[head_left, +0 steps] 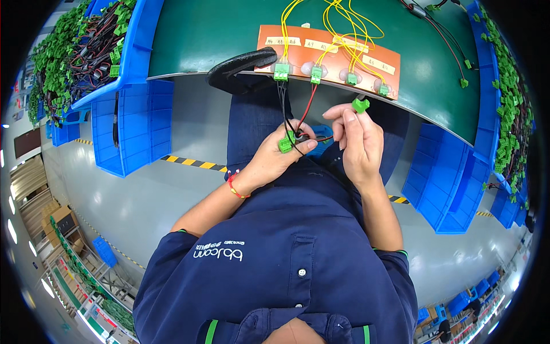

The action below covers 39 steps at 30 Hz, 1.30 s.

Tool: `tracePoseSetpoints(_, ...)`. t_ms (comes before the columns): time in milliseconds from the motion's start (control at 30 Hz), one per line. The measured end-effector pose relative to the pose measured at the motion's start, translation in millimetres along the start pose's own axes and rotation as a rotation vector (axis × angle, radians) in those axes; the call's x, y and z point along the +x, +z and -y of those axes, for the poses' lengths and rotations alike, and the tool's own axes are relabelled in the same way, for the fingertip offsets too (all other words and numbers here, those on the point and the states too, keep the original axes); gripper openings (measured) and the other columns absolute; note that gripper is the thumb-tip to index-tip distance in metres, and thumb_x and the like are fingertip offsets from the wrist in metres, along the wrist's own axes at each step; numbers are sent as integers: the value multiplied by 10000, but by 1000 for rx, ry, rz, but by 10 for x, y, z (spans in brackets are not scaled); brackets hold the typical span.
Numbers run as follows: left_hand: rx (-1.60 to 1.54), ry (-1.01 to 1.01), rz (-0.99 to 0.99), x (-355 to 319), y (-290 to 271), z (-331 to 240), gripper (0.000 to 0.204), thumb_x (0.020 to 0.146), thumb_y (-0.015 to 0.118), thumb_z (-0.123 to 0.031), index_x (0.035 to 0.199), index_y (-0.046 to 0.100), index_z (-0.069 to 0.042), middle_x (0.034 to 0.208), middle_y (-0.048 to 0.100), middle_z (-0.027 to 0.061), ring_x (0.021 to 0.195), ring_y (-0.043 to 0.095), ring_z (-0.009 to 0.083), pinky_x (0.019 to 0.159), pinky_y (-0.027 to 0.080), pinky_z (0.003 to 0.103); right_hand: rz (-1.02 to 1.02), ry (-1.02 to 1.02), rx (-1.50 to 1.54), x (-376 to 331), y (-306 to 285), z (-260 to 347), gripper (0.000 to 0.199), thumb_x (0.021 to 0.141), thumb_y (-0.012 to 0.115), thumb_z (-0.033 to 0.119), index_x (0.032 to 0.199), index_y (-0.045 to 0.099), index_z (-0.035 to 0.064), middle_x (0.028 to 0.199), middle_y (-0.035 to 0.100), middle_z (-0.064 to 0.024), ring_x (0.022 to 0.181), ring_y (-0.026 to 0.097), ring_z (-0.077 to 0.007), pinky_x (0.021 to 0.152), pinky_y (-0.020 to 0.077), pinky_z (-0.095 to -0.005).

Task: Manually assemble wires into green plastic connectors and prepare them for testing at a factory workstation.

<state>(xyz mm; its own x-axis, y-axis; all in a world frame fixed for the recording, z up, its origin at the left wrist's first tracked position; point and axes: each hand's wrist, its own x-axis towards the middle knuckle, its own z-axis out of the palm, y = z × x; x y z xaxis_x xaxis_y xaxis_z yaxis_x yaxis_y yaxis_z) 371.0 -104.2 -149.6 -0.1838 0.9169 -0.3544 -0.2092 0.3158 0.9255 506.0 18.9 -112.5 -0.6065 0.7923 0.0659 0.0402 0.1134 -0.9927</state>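
Observation:
My left hand is closed around a bundle of thin black and red wires with a green terminal connector at its fingers. From there, black wires and a red wire run up to green sockets on an orange board at the table edge. Between the thumb and fingers of my right hand, a second green connector is pinched just below the board's right part. Yellow wires leave the top of the sockets. Whether the right-hand connector has wires is hard to see.
A green table carries the board, with a black padded arm at its edge. Blue bins of wired green connectors stand left and right. Loose cables lie at the far right. Blue crates hang below.

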Motion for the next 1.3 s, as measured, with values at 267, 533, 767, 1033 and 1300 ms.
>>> tracePoseSetpoints(267,-208,-226,203,-22,11,-67,212,948,633,-246,1047,624,-59,824,607,-6,641,506,54,559,381,181,294,321,551,224,-9,-60,451,969,342,305,744,585,-1,516,353,13,505,293,-98,531,263,-270)
tracePoseSetpoints(533,-242,-206,301,-21,-27,-137,263,937,639,-280,1040,645,-39,927,692,39,694,587,62,542,381,181,493,336,1220,276,60,-162,416,984,296,279,688,500,70,483,299,45,465,213,-102,509,242,-284)
tracePoseSetpoints(767,-256,-151,335,-24,-14,-159,239,960,615,-241,1019,625,-9,1015,664,79,822,589,108,778,487,253,442,426,1184,278,21,-59,407,973,287,258,660,480,83,450,289,50,429,192,-93,490,247,-276)
tracePoseSetpoints(1033,-295,-136,344,6,12,-152,239,957,612,-223,1053,624,-4,1010,660,77,860,588,113,781,492,258,471,491,1315,296,-19,-36,404,963,289,247,637,465,87,433,289,49,409,182,-94,471,244,-273)
tracePoseSetpoints(1300,-294,-124,342,10,25,-126,229,953,619,-216,1060,621,-13,1034,665,80,819,588,98,773,487,247,434,423,1269,377,-20,-72,399,972,286,244,646,455,90,428,280,56,419,197,-87,471,240,-273)
